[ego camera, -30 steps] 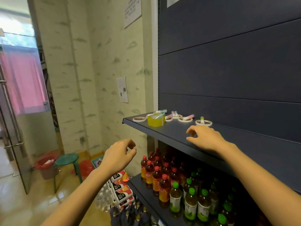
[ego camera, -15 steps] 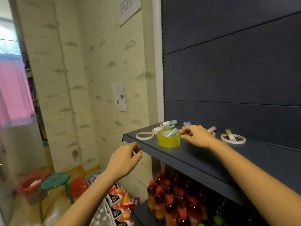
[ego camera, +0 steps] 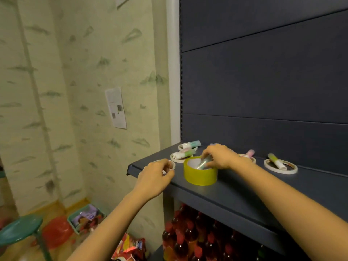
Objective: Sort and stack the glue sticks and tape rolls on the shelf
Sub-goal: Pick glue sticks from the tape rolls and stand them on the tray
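Standing on the dark shelf (ego camera: 231, 189) near its front left corner, the wide yellow tape roll (ego camera: 200, 174) held one glue stick (ego camera: 204, 163) slanted inside its white core; the stick was blurred, pale green and silvery. The right hand (ego camera: 221, 157) reached over the roll's far rim, fingers curled and pinching the stick's upper end. The left hand (ego camera: 153, 178) lay at the shelf's corner, thumb and bent fingers pinching a flat white tape ring (ego camera: 171, 163) lying there.

Behind the yellow roll lay two more thin white rings, each with a capped stick across it: a green-and-white stick (ego camera: 184, 154) on the nearer, a mint-and-white stick (ego camera: 191, 144) on the one by the back panel. Further right, a pink-capped stick (ego camera: 249, 153) showed just past the right wrist, and a lime-capped stick (ego camera: 276, 162) lay slantwise over a broad white ring (ego camera: 291, 171), well apart from the rest.

The lower shelf carried red-capped bottles (ego camera: 188, 234). On the floor a green basket (ego camera: 72, 222) held purple and red packets, beside a red bag (ego camera: 56, 232) and a green stool (ego camera: 18, 228).
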`<act>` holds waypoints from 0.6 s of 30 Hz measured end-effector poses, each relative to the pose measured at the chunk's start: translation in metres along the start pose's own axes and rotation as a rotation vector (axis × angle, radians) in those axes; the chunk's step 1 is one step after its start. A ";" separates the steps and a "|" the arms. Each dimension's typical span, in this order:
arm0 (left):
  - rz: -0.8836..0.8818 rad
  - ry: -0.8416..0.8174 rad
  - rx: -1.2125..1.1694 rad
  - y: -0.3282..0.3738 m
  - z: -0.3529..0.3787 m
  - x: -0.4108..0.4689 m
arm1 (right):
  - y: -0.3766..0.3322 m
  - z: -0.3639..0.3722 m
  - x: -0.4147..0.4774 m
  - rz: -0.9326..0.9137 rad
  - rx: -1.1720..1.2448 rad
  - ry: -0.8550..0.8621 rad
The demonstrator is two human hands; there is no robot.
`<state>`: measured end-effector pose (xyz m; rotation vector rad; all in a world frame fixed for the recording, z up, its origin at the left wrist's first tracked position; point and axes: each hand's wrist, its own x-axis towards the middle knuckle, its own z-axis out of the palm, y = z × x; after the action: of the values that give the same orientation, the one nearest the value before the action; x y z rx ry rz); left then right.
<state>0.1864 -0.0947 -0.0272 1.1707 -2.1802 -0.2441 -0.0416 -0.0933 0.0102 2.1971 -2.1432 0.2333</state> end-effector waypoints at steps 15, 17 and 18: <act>-0.076 -0.425 -0.133 0.003 0.048 0.089 | 0.020 -0.039 -0.123 0.251 0.469 0.680; -0.042 -0.448 -0.082 0.008 0.044 0.095 | 0.024 -0.038 -0.148 0.306 0.465 0.703; -0.016 -0.431 -0.078 0.014 0.041 0.097 | 0.027 -0.038 -0.160 0.330 0.460 0.715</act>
<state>0.1136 -0.1698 -0.0088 1.1740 -2.5008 -0.6322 -0.0737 0.0699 0.0215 1.5107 -2.1036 1.4026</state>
